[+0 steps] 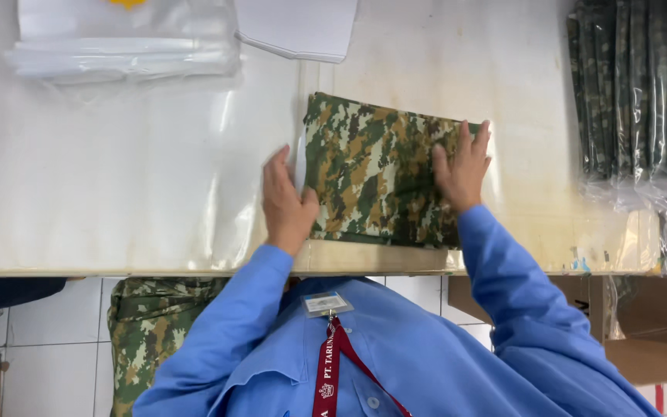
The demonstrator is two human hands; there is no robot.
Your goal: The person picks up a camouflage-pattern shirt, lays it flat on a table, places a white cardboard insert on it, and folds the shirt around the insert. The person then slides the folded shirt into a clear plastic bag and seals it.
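Nearest the camera is the person's blue shirt [426, 363], with a red lanyard [333, 371] and a clear badge holder [326, 303] hanging at the chest. Both blue sleeves reach forward over the near edge of the tabletop [117, 193], which is covered in a clear plastic sheet. A folded camouflage garment [376, 166] lies flat on the tabletop near that edge, between the two hands. The left hand [287, 205] rests at the garment's left edge, fingers extended along it; its grip is loose and open, touching rather than clutching, with a sliver of white showing beside the fingers. The right hand [463, 166] lies palm-down on the garment's upper right corner, fingers spread flat, grip open and pressing on the cloth. At the far left lies a stack of clear plastic bags [125, 46]; a white sheet [295, 27] sits beside it. Bagged camouflage garments [634, 93] are stacked at the right. Below the tabletop, more camouflage cloth [148, 332] sits over a tiled floor, and a cardboard box [658, 340] stands at the right.
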